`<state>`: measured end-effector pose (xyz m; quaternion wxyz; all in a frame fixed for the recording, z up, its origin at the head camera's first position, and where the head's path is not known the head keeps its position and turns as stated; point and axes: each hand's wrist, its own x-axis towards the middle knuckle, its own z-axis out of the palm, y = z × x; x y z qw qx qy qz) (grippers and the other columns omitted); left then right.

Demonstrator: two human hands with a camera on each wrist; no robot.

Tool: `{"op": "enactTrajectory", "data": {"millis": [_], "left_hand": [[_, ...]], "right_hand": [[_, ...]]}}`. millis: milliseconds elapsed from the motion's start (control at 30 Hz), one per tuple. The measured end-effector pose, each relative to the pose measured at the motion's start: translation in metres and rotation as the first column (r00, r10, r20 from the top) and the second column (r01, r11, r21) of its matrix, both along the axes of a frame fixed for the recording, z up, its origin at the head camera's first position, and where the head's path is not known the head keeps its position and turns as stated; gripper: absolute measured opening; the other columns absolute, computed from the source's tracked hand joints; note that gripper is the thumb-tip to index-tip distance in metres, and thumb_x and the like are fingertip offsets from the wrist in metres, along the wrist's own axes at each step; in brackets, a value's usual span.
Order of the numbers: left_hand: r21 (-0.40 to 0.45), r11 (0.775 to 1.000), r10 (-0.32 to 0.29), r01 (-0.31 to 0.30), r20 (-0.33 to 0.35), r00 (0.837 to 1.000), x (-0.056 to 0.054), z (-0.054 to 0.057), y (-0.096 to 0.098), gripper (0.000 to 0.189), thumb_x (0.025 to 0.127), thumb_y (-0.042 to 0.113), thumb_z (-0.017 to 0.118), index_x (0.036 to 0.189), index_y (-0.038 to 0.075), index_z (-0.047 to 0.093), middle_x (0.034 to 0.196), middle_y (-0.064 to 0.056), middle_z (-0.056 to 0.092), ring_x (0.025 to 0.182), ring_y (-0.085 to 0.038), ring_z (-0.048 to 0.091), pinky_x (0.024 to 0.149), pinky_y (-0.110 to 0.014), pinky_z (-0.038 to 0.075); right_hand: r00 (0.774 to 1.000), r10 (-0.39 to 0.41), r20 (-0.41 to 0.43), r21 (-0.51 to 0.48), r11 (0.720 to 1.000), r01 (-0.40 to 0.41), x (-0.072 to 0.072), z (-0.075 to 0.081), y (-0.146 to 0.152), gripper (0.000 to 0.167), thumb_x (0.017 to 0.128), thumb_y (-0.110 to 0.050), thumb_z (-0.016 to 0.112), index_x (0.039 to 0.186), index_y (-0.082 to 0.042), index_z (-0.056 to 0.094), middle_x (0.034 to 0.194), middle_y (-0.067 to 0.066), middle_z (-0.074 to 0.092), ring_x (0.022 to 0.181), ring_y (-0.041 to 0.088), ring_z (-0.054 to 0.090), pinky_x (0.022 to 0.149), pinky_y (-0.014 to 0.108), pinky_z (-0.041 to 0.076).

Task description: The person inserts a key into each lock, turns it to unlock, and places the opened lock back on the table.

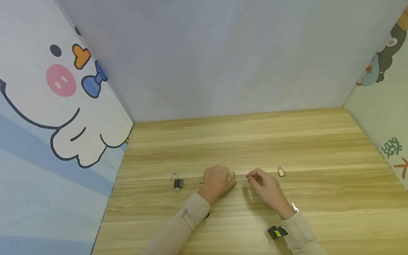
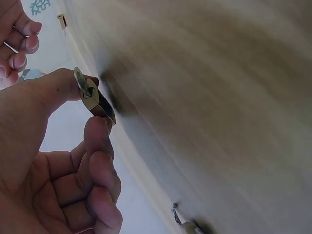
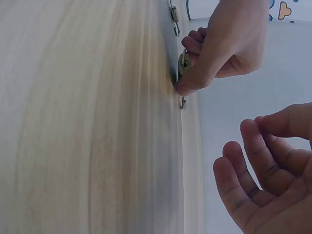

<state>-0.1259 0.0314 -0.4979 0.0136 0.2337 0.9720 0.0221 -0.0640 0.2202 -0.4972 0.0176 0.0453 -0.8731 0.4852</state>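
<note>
My left hand (image 1: pixel 216 182) pinches a small brass padlock (image 2: pixel 100 105) between thumb and fingers, close over the tabletop. A key (image 2: pixel 80 78) stands in the padlock's keyway. Its raised, open shackle (image 1: pixel 232 174) pokes out beyond the hand in the head view. To the right, my right hand (image 1: pixel 266 186) hovers with loosely bent fingers, thumb tip against the index fingertip. Nothing shows between those fingers (image 3: pixel 248 131). Another padlock (image 1: pixel 201 183) is mostly hidden behind the left hand. In the right wrist view, a padlock (image 3: pixel 174 14) with a swung-out shackle lies past the left hand.
A black padlock (image 1: pixel 178 183) with its shackle open and a key in it lies at the left. At the right lies a brass padlock (image 1: pixel 282 172) with its shackle down. Cartoon-printed panels (image 1: pixel 108 138) and a pale back wall (image 1: pixel 223 71) border the wooden table (image 1: pixel 242 141).
</note>
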Motion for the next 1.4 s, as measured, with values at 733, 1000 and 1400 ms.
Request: {"op": "enactTrajectory", "data": {"millis": [733, 1000, 1400], "left_hand": [[-0.003, 1.0, 0.01, -0.01, 0.031, 0.999, 0.001, -0.001, 0.002, 0.063, 0.09, 0.063, 0.061, 0.053, 0.019, 0.035, 0.045, 0.007, 0.022, 0.04, -0.008, 0.023, 0.037, -0.024, 0.021], [0.006, 0.998, -0.057, 0.057, -0.028, 0.998, -0.005, 0.011, 0.017, 0.066, 0.089, 0.065, 0.061, 0.051, 0.019, 0.032, 0.044, 0.008, 0.018, 0.041, -0.007, 0.016, 0.037, -0.023, 0.017], [0.06, 0.988, -0.143, 0.141, 0.035, 0.989, -0.006, 0.015, 0.09, 0.06, 0.095, 0.058, 0.059, 0.054, 0.019, 0.036, 0.047, 0.007, 0.025, 0.041, -0.007, 0.021, 0.036, -0.022, 0.022]], "right_hand": [[0.864, 0.19, -0.467, 0.566, 0.815, 0.127, 0.023, 0.007, 0.023, 0.017, 0.08, -0.002, 0.08, 0.094, -0.006, 0.071, 0.089, 0.008, 0.071, 0.081, 0.03, 0.065, 0.073, 0.047, 0.051], [0.866, 0.161, -0.474, 0.585, 0.792, 0.173, 0.034, 0.006, 0.036, 0.018, 0.078, -0.004, 0.082, 0.092, -0.005, 0.071, 0.087, 0.008, 0.07, 0.077, 0.029, 0.065, 0.067, 0.05, 0.053], [0.941, 0.055, -0.334, 0.613, 0.771, 0.173, 0.064, 0.002, 0.045, 0.015, 0.081, -0.009, 0.081, 0.093, -0.007, 0.072, 0.082, 0.004, 0.068, 0.073, 0.024, 0.063, 0.066, 0.045, 0.051]]}}
